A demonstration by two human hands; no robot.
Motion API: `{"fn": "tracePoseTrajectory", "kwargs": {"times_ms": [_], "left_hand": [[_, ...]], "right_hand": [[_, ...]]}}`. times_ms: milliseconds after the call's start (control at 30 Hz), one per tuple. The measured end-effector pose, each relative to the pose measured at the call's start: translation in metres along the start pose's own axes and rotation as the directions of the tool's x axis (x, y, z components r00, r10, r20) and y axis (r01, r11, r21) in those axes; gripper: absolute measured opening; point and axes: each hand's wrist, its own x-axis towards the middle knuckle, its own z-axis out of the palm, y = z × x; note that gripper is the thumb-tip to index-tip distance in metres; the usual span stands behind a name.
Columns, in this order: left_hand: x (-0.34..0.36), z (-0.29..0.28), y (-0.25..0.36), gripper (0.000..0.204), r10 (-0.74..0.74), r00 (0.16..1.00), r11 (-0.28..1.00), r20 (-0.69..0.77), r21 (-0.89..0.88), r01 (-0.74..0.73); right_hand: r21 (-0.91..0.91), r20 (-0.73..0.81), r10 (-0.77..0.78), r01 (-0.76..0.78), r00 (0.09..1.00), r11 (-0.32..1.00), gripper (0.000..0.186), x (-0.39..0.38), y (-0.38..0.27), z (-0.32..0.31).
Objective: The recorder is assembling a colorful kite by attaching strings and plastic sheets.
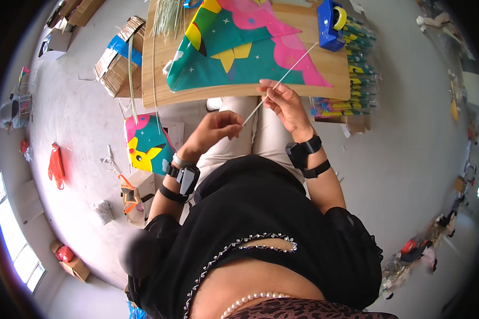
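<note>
A thin white rod point(302, 58) slants across in front of me, its far end over the table near the tape dispenser. The fingertips of my left hand point(218, 129) are closed at its near end. Further along, my right hand point(285, 103) pinches the rod between thumb and fingers. Beyond my hands, a green, pink and yellow printed sheet point(250, 64) lies partly folded on the wooden table point(191, 96). Both hands are over my lap, just off the table's near edge.
A blue tape dispenser point(329, 29) stands at the table's right corner, a bundle of pale rods point(167, 20) at the left. Packed printed pieces point(359, 69) are stacked right of the table. On the left are a cardboard box point(112, 72), a hanging printed sheet point(143, 146) and a red bag point(55, 166).
</note>
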Motion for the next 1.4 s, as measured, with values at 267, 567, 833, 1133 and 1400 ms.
{"fn": "tracePoseTrajectory", "kwargs": {"times_ms": [267, 567, 833, 1133, 1400], "left_hand": [[-0.002, 0.025, -0.029, 0.019, -0.105, 0.987, 0.993, 0.122, -0.039, 0.110], [0.004, 0.025, -0.010, 0.017, -0.137, 0.983, 0.990, 0.126, 0.041, 0.133], [0.025, -0.003, -0.026, 0.021, -0.154, 0.985, 0.979, 0.070, 0.147, 0.143], [0.112, -0.051, 0.007, 0.010, 0.632, 0.773, 0.264, -0.046, 0.951, -0.159], [0.135, -0.081, -0.027, 0.038, 0.626, 0.745, -0.046, 0.230, 0.965, -0.259]], "right_hand": [[-0.046, 0.013, -0.026, 0.026, 1.000, 0.999, 0.013, -0.047, 0.027, -0.054], [-0.007, -0.046, -0.128, 0.128, 0.991, 0.992, 0.013, -0.044, 0.016, -0.066], [-0.078, -0.290, -0.161, 0.144, 0.944, 0.987, 0.024, -0.037, 0.012, -0.077], [-0.296, -0.466, -0.267, 0.135, 0.844, 0.946, 0.025, -0.042, 0.022, -0.138], [-0.418, -0.509, -0.334, 0.111, 0.794, 0.902, 0.020, -0.036, 0.016, -0.158]]}}
